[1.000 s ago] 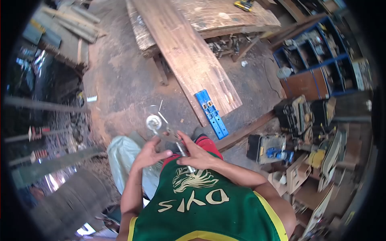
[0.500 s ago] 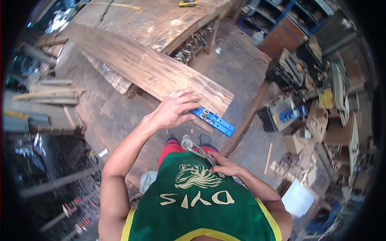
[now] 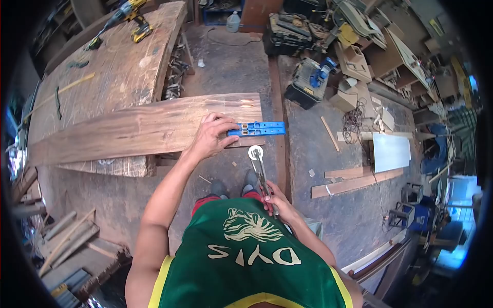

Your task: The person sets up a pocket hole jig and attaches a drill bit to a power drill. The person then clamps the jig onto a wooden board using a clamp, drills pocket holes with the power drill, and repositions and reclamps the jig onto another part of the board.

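Observation:
A long brown plank lies across the work surface, its near end jutting out over the floor. A blue pocket-hole jig with metal inserts rests at that end and sticks out past it. My left hand is closed on the jig's left end, the fingers on top and the thumb at the near side. In front of my shirt, my right hand grips a metal locking clamp by its handles. The clamp's round pad points up towards the plank's near edge, apart from the jig.
A wooden workbench stands at the back left with a yellow cordless drill on it. Black tool cases, a coiled cord, wood strips and a white panel lie to the right.
The view has turned, so the plank now runs nearly level across it. My right hand has raised the clamp from my shirt towards the plank. My left hand still holds the jig.

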`<action>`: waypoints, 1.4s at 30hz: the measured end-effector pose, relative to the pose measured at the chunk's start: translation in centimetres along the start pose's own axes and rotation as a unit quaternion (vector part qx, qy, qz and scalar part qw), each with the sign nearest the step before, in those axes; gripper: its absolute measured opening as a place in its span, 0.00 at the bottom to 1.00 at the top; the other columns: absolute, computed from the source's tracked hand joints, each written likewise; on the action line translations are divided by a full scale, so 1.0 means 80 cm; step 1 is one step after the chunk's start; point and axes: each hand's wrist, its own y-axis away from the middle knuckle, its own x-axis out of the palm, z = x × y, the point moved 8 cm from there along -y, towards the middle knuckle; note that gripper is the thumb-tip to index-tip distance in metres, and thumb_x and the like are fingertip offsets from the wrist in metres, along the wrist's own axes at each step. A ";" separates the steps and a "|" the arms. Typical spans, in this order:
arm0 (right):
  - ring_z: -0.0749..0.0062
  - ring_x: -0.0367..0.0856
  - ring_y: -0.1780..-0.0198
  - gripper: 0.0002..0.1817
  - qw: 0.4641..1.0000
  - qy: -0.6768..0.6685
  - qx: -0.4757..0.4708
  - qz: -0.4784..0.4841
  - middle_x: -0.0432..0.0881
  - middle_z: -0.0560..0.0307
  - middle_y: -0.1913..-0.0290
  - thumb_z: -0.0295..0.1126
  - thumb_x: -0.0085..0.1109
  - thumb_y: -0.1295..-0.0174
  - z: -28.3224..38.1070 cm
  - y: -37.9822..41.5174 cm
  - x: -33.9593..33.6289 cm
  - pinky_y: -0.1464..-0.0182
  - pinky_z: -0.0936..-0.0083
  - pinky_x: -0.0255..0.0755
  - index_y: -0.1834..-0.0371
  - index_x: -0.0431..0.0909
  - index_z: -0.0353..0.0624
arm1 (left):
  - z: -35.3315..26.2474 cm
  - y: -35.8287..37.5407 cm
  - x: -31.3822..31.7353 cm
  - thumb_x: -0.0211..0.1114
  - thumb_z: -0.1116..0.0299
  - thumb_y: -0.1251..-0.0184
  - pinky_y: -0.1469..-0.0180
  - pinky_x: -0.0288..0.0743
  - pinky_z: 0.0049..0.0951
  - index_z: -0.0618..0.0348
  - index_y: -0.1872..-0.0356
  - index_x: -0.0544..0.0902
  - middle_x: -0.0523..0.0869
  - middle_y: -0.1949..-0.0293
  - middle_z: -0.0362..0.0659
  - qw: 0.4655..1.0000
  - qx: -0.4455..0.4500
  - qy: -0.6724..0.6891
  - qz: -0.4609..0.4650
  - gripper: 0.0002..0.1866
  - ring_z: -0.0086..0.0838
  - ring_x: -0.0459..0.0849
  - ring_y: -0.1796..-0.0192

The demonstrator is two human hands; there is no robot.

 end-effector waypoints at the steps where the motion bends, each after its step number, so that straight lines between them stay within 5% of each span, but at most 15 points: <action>1: 0.74 0.72 0.62 0.48 1.000 -0.006 -0.008 -0.007 0.71 0.56 0.48 0.43 0.62 0.42 -0.003 -0.005 0.003 0.59 0.76 0.70 0.21 0.49 0.38 | 0.001 0.000 -0.001 0.77 0.60 0.47 0.39 0.68 0.40 0.49 0.55 0.88 0.88 0.52 0.37 1.000 0.000 0.005 -0.009 0.17 0.38 0.79 0.45; 3: 0.76 0.72 0.63 0.49 0.995 0.017 -0.088 -0.038 0.71 0.56 0.49 0.45 0.62 0.42 0.000 -0.014 0.005 0.64 0.76 0.70 0.21 0.49 0.39 | 0.002 0.005 0.000 0.76 0.59 0.46 0.38 0.67 0.40 0.49 0.55 0.89 0.88 0.52 0.37 1.000 0.006 0.010 -0.011 0.17 0.37 0.79 0.45; 8: 0.75 0.73 0.63 0.50 0.993 -0.048 -0.100 -0.039 0.73 0.56 0.52 0.45 0.61 0.43 0.015 -0.023 0.029 0.63 0.76 0.69 0.21 0.47 0.38 | 0.005 0.004 -0.001 0.77 0.59 0.47 0.39 0.67 0.40 0.49 0.56 0.88 0.88 0.52 0.37 1.000 0.001 0.022 -0.021 0.17 0.37 0.79 0.45; 10: 0.76 0.75 0.67 0.46 0.987 -0.063 -0.130 -0.064 0.75 0.58 0.57 0.41 0.60 0.42 0.026 -0.040 0.027 0.73 0.80 0.68 0.21 0.48 0.45 | 0.008 0.011 0.003 0.77 0.59 0.47 0.39 0.67 0.40 0.49 0.56 0.88 0.88 0.52 0.37 0.999 0.003 0.029 -0.020 0.17 0.37 0.79 0.45; 17: 0.76 0.76 0.67 0.43 0.985 -0.078 -0.138 -0.061 0.75 0.57 0.57 0.31 0.58 0.44 0.031 -0.057 0.032 0.74 0.79 0.68 0.23 0.51 0.42 | 0.002 0.005 -0.004 0.77 0.62 0.48 0.40 0.70 0.40 0.50 0.56 0.89 0.88 0.52 0.39 0.999 0.018 0.017 -0.028 0.17 0.38 0.79 0.47; 25: 0.72 0.80 0.64 0.36 0.999 0.010 -0.012 -0.039 0.77 0.53 0.56 0.26 0.55 0.43 0.052 -0.049 0.031 0.68 0.73 0.79 0.28 0.60 0.36 | -0.004 0.009 -0.010 0.78 0.64 0.49 0.41 0.73 0.39 0.53 0.55 0.89 0.89 0.53 0.41 0.998 0.036 0.010 -0.043 0.18 0.38 0.80 0.47; 26: 0.70 0.82 0.64 0.26 0.997 0.055 0.006 -0.046 0.78 0.52 0.59 0.25 0.54 0.42 0.056 -0.049 0.030 0.69 0.71 0.81 0.38 0.68 0.33 | -0.003 0.010 -0.011 0.78 0.64 0.49 0.41 0.73 0.40 0.53 0.53 0.88 0.89 0.53 0.42 0.998 0.031 0.014 -0.046 0.20 0.39 0.80 0.47; 29: 0.67 0.83 0.67 0.15 0.993 0.099 0.041 -0.051 0.79 0.51 0.63 0.24 0.55 0.42 0.063 -0.052 0.032 0.72 0.69 0.80 0.52 0.72 0.32 | 0.005 0.013 -0.009 0.78 0.64 0.49 0.41 0.72 0.40 0.54 0.49 0.85 0.88 0.53 0.44 0.998 0.017 0.022 -0.053 0.24 0.40 0.80 0.46; 30: 0.68 0.81 0.72 0.14 0.993 0.087 0.046 -0.064 0.78 0.51 0.69 0.24 0.58 0.46 0.064 -0.055 0.031 0.79 0.68 0.76 0.56 0.71 0.33 | 0.009 0.014 -0.008 0.78 0.64 0.49 0.41 0.72 0.40 0.55 0.47 0.84 0.88 0.53 0.46 0.998 0.005 0.024 -0.058 0.26 0.41 0.80 0.46; 33: 0.64 0.84 0.70 0.08 0.982 0.152 0.100 -0.061 0.81 0.50 0.66 0.24 0.58 0.38 0.059 -0.062 0.026 0.75 0.67 0.80 0.59 0.72 0.33 | 0.012 0.016 -0.009 0.79 0.64 0.50 0.41 0.72 0.40 0.55 0.45 0.83 0.87 0.54 0.48 0.997 0.004 0.028 -0.066 0.27 0.42 0.80 0.46; 42: 0.65 0.84 0.69 0.12 0.966 0.150 0.179 -0.106 0.82 0.53 0.64 0.35 0.61 0.31 0.053 -0.065 0.015 0.76 0.63 0.78 0.51 0.73 0.41 | 0.016 0.021 -0.013 0.78 0.60 0.49 0.39 0.69 0.40 0.52 0.51 0.86 0.87 0.53 0.45 0.997 -0.021 0.042 -0.068 0.23 0.40 0.79 0.44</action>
